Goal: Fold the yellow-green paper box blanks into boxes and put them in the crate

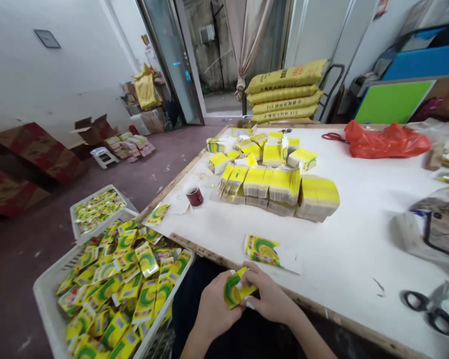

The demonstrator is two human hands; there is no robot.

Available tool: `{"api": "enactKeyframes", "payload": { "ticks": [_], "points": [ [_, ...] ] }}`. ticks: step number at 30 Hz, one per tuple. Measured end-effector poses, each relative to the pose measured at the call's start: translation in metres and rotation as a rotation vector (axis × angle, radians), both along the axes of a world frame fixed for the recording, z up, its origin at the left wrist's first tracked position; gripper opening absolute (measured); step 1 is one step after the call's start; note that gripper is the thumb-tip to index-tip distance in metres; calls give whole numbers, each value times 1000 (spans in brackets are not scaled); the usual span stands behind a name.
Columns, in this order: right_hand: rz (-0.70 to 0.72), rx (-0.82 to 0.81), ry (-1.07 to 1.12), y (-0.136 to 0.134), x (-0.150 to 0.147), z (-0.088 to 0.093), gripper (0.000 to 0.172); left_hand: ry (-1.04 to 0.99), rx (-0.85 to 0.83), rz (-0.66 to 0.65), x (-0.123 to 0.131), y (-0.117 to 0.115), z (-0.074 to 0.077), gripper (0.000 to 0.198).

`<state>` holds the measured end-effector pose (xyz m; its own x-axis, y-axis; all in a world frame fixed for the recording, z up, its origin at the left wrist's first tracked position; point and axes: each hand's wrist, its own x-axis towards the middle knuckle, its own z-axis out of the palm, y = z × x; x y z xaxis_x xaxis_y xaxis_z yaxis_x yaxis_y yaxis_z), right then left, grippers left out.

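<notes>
A small yellow-and-green box (232, 290) is held between both hands, just off the table's near edge. My left hand (215, 304) wraps round its left side, fingers closed. On the other side my right hand (266, 294) pinches the box with thumb and fingers. Just beyond the hands, a flat yellow-green printed carton piece (262, 250) lies on the white table (359, 214). Stacks of flat yellow cartons (273, 184) stand in rows farther back.
Left of me, a white crate (47, 294) is heaped with yellow-green boxes; a second crate (76, 227) stands behind it. The table holds a dark red cup (194, 196), a red plastic bag (387, 140), black scissors (439, 319) and a plastic-wrapped bundle (415, 219). Yellow sacks (284, 94) are piled beyond.
</notes>
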<state>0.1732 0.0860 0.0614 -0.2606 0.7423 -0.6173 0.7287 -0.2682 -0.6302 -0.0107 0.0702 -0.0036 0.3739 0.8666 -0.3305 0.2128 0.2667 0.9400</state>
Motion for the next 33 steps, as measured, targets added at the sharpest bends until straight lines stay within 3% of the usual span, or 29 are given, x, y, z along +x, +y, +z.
{"api": "enactKeyframes", "payload": {
  "ticks": [3,5,7,9,10,12,14,18,25,29,33],
  "points": [
    [-103,52,79,-12,-6,-12,52,-100,-53,60,1,-1,-1,53],
    [-187,116,128,-13,3,-20,69,-248,-153,263,-2,-4,-8,55],
    [-295,227,43,-6,22,-25,64,-412,-280,697,-8,-4,-17,54],
    [-355,341,-247,5,46,-27,43,-578,-443,1231,-17,-1,-28,49],
    [-345,369,-436,12,57,-28,33,-678,-557,1426,-22,1,-33,46],
    [-280,368,-740,21,74,-30,20,-782,-806,1594,-27,4,-40,43],
    [-208,339,-878,25,83,-32,16,-799,-946,1557,-24,5,-43,36],
    [-130,327,-903,20,86,-36,15,-782,-1005,1417,0,6,-37,11],
    [-137,307,-893,16,74,-30,22,-815,-969,1328,19,13,-25,17],
    [-236,318,-814,15,70,-32,24,-855,-919,1285,21,3,-29,31],
    [-498,295,-642,13,63,-27,17,-917,-873,1132,34,-12,-36,57]
  ]
}}
